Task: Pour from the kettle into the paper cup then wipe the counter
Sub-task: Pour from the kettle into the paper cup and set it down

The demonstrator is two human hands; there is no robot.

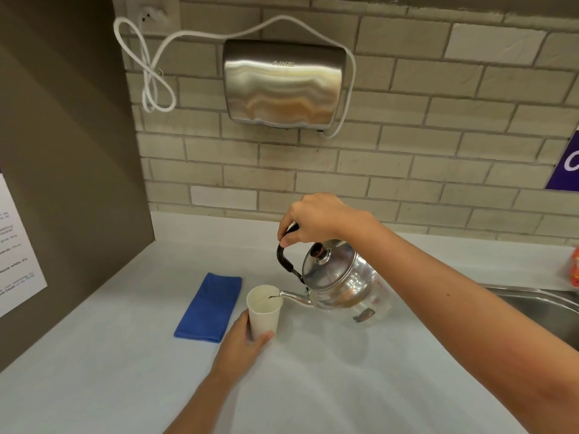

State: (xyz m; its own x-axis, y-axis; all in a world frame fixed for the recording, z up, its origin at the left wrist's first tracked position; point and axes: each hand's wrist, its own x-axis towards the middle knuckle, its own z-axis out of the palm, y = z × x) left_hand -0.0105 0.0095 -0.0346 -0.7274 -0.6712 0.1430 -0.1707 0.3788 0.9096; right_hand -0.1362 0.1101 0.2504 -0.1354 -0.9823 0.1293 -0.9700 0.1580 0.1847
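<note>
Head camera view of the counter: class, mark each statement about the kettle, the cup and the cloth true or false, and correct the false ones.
1. The right hand holds the kettle by its black handle. True.
2. The kettle's spout reaches over the rim of the paper cup. True.
3. The left hand is wiping with the blue cloth. False: it grips the paper cup; the cloth lies folded on the counter, untouched.
4. The kettle's lid is off. False: it is on.
</note>
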